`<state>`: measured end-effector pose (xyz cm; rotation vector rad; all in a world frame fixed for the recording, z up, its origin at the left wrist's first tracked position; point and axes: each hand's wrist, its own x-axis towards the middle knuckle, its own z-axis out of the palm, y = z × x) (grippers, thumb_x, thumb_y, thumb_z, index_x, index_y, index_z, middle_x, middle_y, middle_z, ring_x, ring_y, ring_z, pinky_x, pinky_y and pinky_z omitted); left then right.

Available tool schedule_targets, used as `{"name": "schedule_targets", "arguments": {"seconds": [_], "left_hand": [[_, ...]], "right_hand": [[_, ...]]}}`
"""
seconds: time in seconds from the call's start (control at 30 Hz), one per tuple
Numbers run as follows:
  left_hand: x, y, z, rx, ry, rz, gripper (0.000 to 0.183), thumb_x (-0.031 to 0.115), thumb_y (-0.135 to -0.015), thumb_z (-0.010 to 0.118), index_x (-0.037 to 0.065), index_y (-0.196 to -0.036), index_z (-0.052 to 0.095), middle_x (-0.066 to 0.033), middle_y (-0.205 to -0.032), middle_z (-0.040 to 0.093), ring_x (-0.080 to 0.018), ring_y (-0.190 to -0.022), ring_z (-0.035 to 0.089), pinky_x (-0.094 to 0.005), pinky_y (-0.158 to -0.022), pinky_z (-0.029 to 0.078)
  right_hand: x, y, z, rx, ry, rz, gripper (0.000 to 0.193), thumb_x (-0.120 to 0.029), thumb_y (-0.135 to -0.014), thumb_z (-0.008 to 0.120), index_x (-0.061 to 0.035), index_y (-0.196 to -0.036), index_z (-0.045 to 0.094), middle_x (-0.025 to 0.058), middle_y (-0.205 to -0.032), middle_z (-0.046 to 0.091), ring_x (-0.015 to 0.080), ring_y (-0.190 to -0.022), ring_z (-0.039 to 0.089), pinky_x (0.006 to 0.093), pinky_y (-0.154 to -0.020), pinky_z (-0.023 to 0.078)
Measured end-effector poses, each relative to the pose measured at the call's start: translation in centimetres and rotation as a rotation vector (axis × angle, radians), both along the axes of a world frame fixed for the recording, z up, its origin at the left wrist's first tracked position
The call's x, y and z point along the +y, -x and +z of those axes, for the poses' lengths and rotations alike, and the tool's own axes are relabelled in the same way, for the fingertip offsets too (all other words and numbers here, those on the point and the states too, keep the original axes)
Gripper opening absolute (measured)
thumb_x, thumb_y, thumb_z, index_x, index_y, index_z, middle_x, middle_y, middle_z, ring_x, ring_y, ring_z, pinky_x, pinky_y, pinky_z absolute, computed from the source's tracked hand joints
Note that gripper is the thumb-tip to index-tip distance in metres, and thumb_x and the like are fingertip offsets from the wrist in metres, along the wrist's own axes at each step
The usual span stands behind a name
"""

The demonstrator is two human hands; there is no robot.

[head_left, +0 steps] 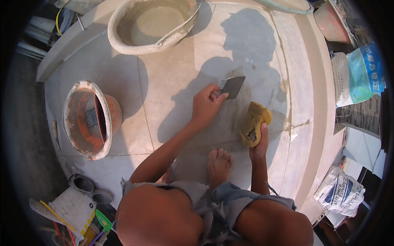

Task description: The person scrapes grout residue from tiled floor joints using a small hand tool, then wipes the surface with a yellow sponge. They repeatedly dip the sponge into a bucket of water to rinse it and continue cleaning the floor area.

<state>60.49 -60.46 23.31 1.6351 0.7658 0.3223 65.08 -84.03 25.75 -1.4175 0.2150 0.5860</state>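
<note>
My left hand [206, 102] grips a putty knife [233, 87] with a broad grey blade, held over the tiled floor [176, 82] in front of me. Some wet, dirty smears show on the tile around the blade. In my right hand [261, 143] is a worn yellow sponge [255, 124], torn open on one side and stained with grey. The fingers of that hand are mostly hidden beneath the sponge. Blade and sponge are apart from each other.
Far left stands a large basin [119, 30] of murky water with a wire handle. An orange bucket [115, 112] holds a float-like board. Tools and pipes [84, 184] lie at lower left. Bags [340, 190] sit beyond the right ledge [318, 135]. My bare foot [219, 166] rests on the tiles.
</note>
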Motion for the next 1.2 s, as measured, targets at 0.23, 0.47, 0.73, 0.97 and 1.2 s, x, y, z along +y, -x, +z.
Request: {"name": "schedule_targets", "arguments": {"seconds": [0.23,0.47,0.73,0.97,1.2], "left_hand": [[-1.5,13.0,0.9,0.226,-0.790,-0.417,0.044,0.006,-0.079,0.075,0.004,-0.122,0.070,-0.0093,-0.123,0.064,-0.0265,-0.106,0.065,-0.0417,-0.082,0.054],[-4.4,15.6,-0.9,0.101,-0.712,-0.424,0.066,0.013,-0.082,0.068,0.003,-0.146,0.060,-0.0227,-0.155,0.051,-0.0406,-0.144,0.049,-0.0579,-0.117,0.040],[-5.2,16.2,-1.0,0.195,-0.755,-0.558,0.071,0.022,-0.085,0.069,-0.002,-0.150,0.055,-0.0268,-0.163,0.044,-0.0421,-0.155,0.039,-0.0564,-0.124,0.033],[-4.8,15.7,-0.5,0.201,-0.781,-0.554,0.074,0.021,-0.086,0.067,-0.003,-0.155,0.051,-0.0251,-0.160,0.047,-0.0411,-0.151,0.043,-0.0532,-0.125,0.034],[-4.2,15.4,-0.2,0.216,-0.800,-0.576,0.073,0.022,-0.088,0.067,-0.001,-0.155,0.051,-0.0235,-0.159,0.047,-0.0382,-0.150,0.043,-0.0567,-0.126,0.031]], "right_hand": [[1.1,0.7,2.0,-0.348,0.233,0.210,0.063,-0.034,-0.103,0.063,0.0037,-0.152,0.052,0.0136,-0.133,0.062,0.0232,-0.124,0.060,0.0368,-0.104,0.049],[3.2,2.7,1.7,-0.995,0.753,0.763,0.074,-0.031,-0.083,0.084,-0.0036,-0.147,0.061,0.0206,-0.146,0.054,0.0413,-0.127,0.053,0.0513,-0.106,0.047],[8.8,2.8,-0.3,-1.256,0.928,0.905,0.073,-0.039,-0.079,0.086,-0.0174,-0.146,0.067,0.0181,-0.149,0.054,0.0416,-0.125,0.051,0.0542,-0.106,0.040],[15.3,-1.9,-1.9,-1.303,1.017,0.623,0.066,-0.048,-0.084,0.081,-0.0238,-0.145,0.068,0.0145,-0.148,0.054,0.0381,-0.121,0.050,0.0527,-0.101,0.041],[12.1,0.7,-1.2,-1.368,0.883,0.879,0.071,-0.044,-0.083,0.084,-0.0204,-0.147,0.066,0.0163,-0.145,0.055,0.0384,-0.122,0.051,0.0517,-0.102,0.042]]}}
